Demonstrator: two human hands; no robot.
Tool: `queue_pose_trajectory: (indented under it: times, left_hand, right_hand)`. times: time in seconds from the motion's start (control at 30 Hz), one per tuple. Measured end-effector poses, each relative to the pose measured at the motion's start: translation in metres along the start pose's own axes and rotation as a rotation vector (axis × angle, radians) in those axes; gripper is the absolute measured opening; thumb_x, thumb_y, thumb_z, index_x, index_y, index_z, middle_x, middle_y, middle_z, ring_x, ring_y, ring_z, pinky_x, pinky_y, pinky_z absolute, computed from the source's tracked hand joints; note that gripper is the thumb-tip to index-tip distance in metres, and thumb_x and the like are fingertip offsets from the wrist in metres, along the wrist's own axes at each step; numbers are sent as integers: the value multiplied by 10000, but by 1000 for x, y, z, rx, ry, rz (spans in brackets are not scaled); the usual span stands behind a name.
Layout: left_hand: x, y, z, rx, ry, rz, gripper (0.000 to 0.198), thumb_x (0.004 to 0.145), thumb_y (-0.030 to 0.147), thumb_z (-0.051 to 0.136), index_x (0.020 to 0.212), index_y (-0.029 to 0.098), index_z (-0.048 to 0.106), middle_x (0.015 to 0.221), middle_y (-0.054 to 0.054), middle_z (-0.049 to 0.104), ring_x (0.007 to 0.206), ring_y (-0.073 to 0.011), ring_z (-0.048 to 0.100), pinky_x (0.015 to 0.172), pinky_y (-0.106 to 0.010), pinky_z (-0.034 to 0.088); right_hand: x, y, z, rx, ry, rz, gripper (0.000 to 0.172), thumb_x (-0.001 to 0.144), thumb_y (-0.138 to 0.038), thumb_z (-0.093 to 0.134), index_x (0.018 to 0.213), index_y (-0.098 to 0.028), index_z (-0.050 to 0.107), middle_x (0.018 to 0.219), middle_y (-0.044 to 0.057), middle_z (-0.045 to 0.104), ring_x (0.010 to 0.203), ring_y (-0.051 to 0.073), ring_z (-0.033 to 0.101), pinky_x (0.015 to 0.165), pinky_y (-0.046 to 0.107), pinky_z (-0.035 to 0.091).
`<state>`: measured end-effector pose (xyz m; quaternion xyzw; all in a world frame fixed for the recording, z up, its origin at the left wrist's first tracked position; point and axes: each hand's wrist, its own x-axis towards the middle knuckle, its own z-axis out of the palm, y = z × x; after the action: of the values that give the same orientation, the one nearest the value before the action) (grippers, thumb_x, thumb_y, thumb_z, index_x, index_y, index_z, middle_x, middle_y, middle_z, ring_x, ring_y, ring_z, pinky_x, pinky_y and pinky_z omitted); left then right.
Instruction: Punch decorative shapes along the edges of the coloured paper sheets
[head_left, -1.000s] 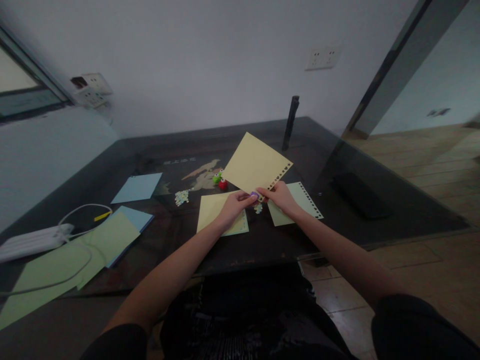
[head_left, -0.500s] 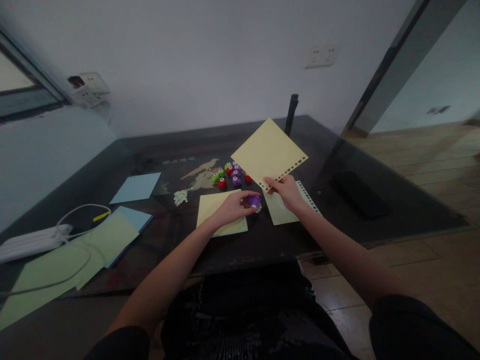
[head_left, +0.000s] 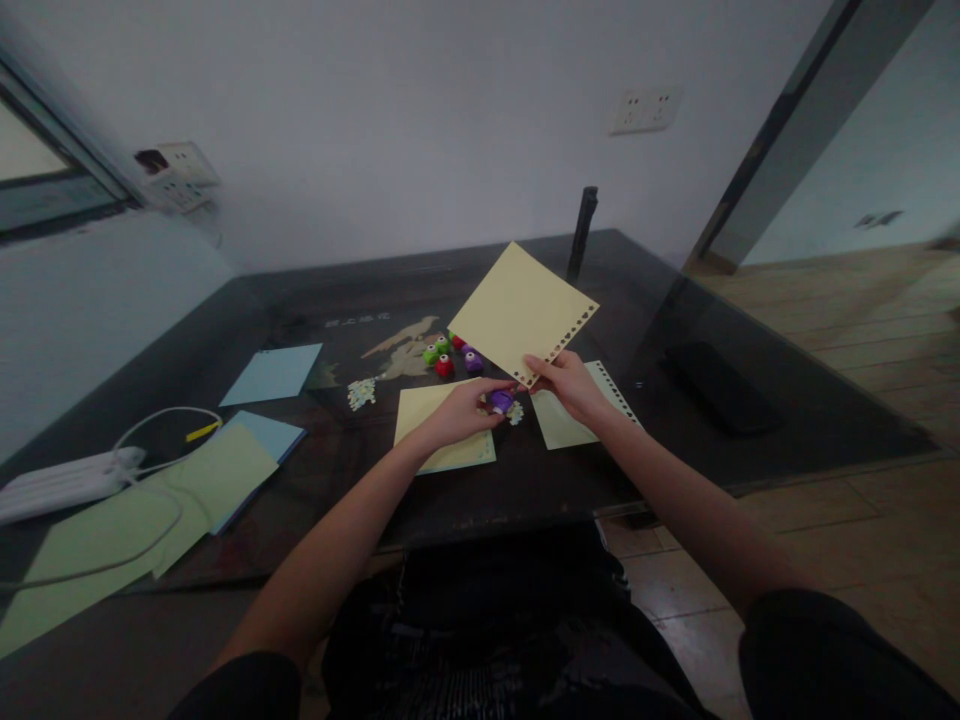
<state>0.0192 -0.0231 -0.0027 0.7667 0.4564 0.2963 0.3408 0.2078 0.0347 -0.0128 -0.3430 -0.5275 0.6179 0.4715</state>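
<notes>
Your right hand (head_left: pixel 571 388) pinches the yellow card (head_left: pixel 523 310), your left hand (head_left: pixel 461 412) grips the purple punch (head_left: pixel 501 401) beside the card's near corner, and a loose pinch could skew the card.

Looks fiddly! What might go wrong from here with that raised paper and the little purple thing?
The right hand pinches the yellow sheet near one corner, beside its row of holes, so it might bend or tear there. The left hand, holding the purple gadget, could brush and scatter the small paper bits close by.
</notes>
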Motion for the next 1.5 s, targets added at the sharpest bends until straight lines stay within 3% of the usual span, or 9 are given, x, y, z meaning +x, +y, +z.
queue_pose_trajectory:
  times: [0.17, 0.43, 0.7, 0.97, 1.27, 1.37, 1.5]
  left_hand:
    - [-1, 6, -2, -41, -71, 9, 496, 731, 100, 572, 1218, 195, 589, 1152, -76, 647, 945, -169, 611, 806, -332, 524]
    - [-1, 7, -2, -67, -47, -28, 468, 731, 103, 578, 1195, 165, 592, 1176, -96, 638, 941, -175, 615, 813, -346, 520]
    - [-1, 7, -2, -117, 18, -32, 347, 728, 110, 601, 1071, 158, 612, 1096, -85, 630, 945, -177, 601, 785, -325, 518]
    - [1, -1, -1, -181, 147, -141, 298, 787, 257, 638, 1062, 144, 610, 1051, -88, 645, 857, -163, 633, 813, -348, 516]
    - [3, -3, -3, -598, 159, -304, 325, 887, 363, 528, 1143, 172, 586, 1034, -95, 654, 731, -136, 680, 638, -234, 523]
    - [4, -5, -4, -665, 187, -294, 306, 892, 346, 522, 1123, 161, 598, 1039, -103, 662, 749, -123, 664, 677, -238, 529]
    - [5, -5, -2, -555, 218, -231, 330, 814, 260, 624, 1127, 162, 588, 1045, -82, 653, 763, -116, 648, 748, -274, 530]
  right_hand:
    - [0, 1, 0, -25, 34, 8, 376, 611, -476, 757, 755, -143, 658, 697, 54, 691, 558, 133, 602, 512, 258, 499]
    - [1, 3, -1, -63, 29, -7, 393, 625, -506, 743, 752, -144, 654, 667, 57, 689, 536, 157, 628, 514, 276, 499]
    - [3, 1, -4, -2, 144, -41, 360, 598, -463, 770, 729, -154, 640, 669, 45, 675, 519, 150, 610, 512, 287, 507]
    - [8, -7, -12, 87, 294, -126, 319, 584, -372, 786, 767, -162, 630, 696, 19, 663, 523, 125, 573, 525, 294, 532]
    - [15, -17, -32, 162, 426, -257, 311, 578, -345, 795, 759, -169, 611, 719, -2, 643, 540, 110, 561, 509, 277, 547]
    - [16, -20, -36, 153, 452, -254, 302, 587, -347, 786, 758, -180, 603, 705, -6, 636, 535, 111, 558, 512, 275, 544]
    - [16, -22, -39, 172, 472, -259, 313, 567, -354, 788, 749, -181, 601, 689, -8, 631, 516, 115, 555, 493, 283, 540]
